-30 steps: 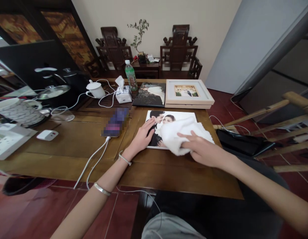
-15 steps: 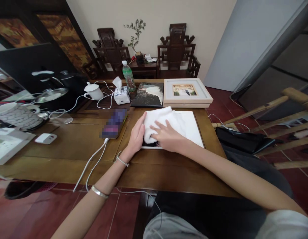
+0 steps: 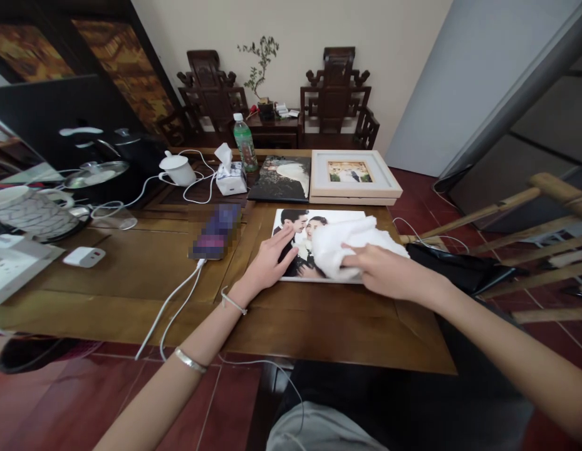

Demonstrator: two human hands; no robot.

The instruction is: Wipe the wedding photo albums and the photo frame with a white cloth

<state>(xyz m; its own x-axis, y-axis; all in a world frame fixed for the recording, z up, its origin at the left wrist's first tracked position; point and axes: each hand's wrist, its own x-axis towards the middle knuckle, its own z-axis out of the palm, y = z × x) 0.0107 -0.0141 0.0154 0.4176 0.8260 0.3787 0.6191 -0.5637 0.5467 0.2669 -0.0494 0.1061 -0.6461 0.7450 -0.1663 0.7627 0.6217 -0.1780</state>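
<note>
Nearest me on the wooden table (image 3: 319, 326), I see my left hand (image 3: 269, 263) lying flat, fingers spread, pressing the left edge of the photo print (image 3: 297, 222). Just to its right my right hand (image 3: 387, 272) is bunched around the white cloth (image 3: 347, 244), which rests on the print's right half. Left of the print lies a phone (image 3: 215, 230) on its cable (image 3: 178, 300). Farther back stand a tissue box (image 3: 231, 178), a green bottle (image 3: 245, 143), a dark photo panel (image 3: 282, 178) and a framed picture (image 3: 351, 175).
</note>
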